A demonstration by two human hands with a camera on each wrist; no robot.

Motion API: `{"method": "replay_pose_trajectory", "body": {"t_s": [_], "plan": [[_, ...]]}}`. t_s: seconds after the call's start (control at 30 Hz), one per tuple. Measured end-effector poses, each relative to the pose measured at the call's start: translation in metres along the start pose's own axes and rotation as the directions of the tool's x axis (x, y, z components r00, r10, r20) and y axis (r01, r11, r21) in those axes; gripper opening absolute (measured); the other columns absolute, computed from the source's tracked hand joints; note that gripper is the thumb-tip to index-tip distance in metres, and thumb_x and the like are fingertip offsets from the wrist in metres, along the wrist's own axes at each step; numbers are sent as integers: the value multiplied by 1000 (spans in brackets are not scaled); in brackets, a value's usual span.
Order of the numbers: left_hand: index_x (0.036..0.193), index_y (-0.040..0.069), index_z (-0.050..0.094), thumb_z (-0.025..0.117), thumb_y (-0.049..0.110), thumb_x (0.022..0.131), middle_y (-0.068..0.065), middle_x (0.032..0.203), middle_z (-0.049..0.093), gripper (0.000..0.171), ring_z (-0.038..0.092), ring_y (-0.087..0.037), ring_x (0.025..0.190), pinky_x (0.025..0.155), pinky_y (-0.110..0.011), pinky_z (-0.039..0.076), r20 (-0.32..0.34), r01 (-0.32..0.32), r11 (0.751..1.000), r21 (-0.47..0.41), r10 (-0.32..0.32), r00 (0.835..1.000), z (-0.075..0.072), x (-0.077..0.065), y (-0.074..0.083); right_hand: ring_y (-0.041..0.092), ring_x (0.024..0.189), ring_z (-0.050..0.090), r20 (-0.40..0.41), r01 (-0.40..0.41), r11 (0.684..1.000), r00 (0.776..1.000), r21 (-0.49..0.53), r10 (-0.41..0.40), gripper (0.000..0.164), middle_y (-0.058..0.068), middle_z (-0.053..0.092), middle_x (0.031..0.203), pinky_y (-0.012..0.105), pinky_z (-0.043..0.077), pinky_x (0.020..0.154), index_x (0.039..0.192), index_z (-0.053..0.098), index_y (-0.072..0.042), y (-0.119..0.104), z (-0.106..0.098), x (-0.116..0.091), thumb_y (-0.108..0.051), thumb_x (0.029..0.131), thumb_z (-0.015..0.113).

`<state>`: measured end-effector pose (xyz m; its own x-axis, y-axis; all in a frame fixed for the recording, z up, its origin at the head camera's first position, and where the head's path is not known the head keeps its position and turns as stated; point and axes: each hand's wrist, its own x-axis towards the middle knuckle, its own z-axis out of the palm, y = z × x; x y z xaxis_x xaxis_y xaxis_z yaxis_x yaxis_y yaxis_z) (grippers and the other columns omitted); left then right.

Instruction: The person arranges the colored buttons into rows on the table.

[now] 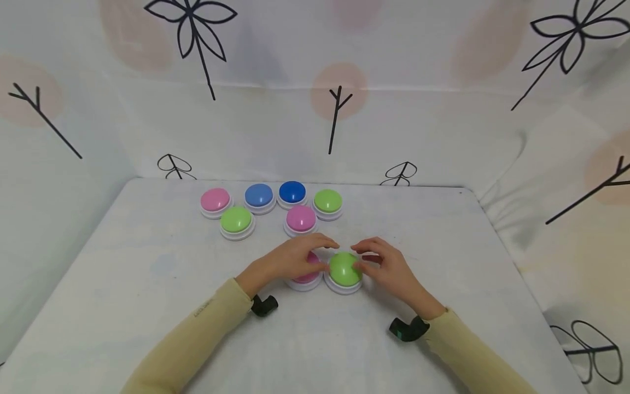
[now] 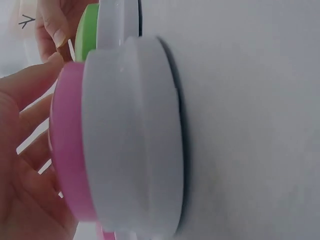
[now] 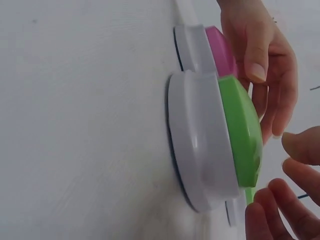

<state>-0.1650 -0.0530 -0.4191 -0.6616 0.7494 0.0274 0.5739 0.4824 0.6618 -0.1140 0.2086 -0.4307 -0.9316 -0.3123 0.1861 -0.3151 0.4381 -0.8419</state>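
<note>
Two push buttons with white bases stand side by side near the middle of the table. A pink button is on the left, partly hidden under my left hand. Its neighbour, a green button, has my right hand at its right edge. The left wrist view shows the left palm and spread fingers over the pink dome; contact is unclear. In the right wrist view, the fingers curve loosely beside the green dome, apart from it. Neither hand grips anything.
Behind the hands stand a middle pink button, a right green one, a dark blue one, a lighter blue one, a left green one and a far-left pink one. Patterned cloth borders the white table.
</note>
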Motion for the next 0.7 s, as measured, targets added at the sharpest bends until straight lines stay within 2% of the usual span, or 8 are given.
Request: {"method": "replay_pose_trajectory", "body": {"t_s": [0.17, 0.33, 0.5, 0.7], "plan": [[138, 16, 59, 70, 29, 95, 0, 134, 60, 46, 53, -17, 125, 101, -40, 48, -64, 33, 998, -56, -37, 997, -11, -6, -5, 27, 110, 62, -29, -20, 1000, 999, 16, 21, 26, 14, 64, 115, 45, 53, 94, 117, 67, 0, -5, 3, 7, -5, 92, 71], [135, 12, 61, 68, 25, 96, -5, 131, 62, 42, 56, -22, 123, 100, -45, 49, -156, 40, 995, -94, -55, 986, -23, -11, -12, 28, 111, 62, -39, -29, 999, 999, 20, 30, 27, 14, 63, 117, 40, 53, 94, 119, 66, 0, -12, 7, 18, -7, 93, 70], [132, 11, 62, 70, 21, 95, -6, 125, 65, 39, 59, -23, 116, 98, -45, 51, -264, 39, 995, -88, -61, 963, -31, -14, -23, 25, 111, 62, -48, -47, 997, 998, 62, 50, 27, 16, 63, 119, 36, 53, 95, 120, 66, -2, -18, 13, 34, -6, 93, 69], [132, 12, 62, 70, 22, 95, -4, 126, 64, 39, 58, -25, 115, 97, -45, 50, -360, 89, 993, -81, -112, 926, -41, -20, -37, 23, 113, 60, -24, -107, 990, 994, 89, 109, 29, 11, 64, 122, 37, 51, 98, 123, 66, -6, -24, 23, 57, -12, 94, 70]]}}
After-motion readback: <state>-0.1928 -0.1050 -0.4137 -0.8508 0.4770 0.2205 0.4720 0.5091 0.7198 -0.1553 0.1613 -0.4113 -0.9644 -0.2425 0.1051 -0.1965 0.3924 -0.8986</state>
